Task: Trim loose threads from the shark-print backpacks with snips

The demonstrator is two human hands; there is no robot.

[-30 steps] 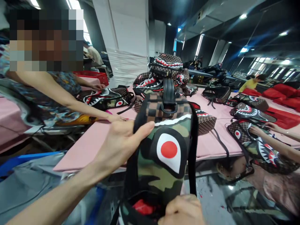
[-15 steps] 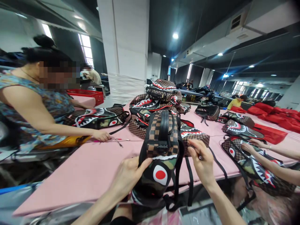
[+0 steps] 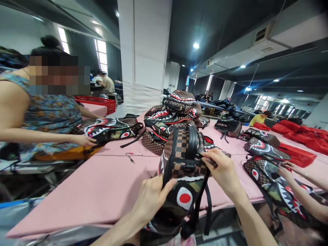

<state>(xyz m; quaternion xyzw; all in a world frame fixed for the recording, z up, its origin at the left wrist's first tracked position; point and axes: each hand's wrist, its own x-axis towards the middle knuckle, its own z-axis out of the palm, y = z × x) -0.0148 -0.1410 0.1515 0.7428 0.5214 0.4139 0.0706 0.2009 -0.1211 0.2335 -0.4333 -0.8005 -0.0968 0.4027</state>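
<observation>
A checkered and camouflage backpack (image 3: 188,177) stands tilted at the near edge of the pink table, its red-and-white eye patch and black top handle facing me. My left hand (image 3: 153,194) grips its left side, thumb on the front. At the upper right side of the bag, my right hand (image 3: 221,167) is closed in a pinch beside the handle. A small dark item shows between its fingers, too hidden to name.
More shark-mouth backpacks (image 3: 179,100) are piled behind. Two small tools (image 3: 130,157) lie on the pink table (image 3: 102,184). A person (image 3: 53,112) handles a bag at left; another person's hands (image 3: 288,171) work on a bag at right. Red bags (image 3: 299,133) lie beyond.
My right hand has moved up against the bag's top right side. The bag is turned slightly and appears further right. The person at left has moved a hand from the tools to their bag.
</observation>
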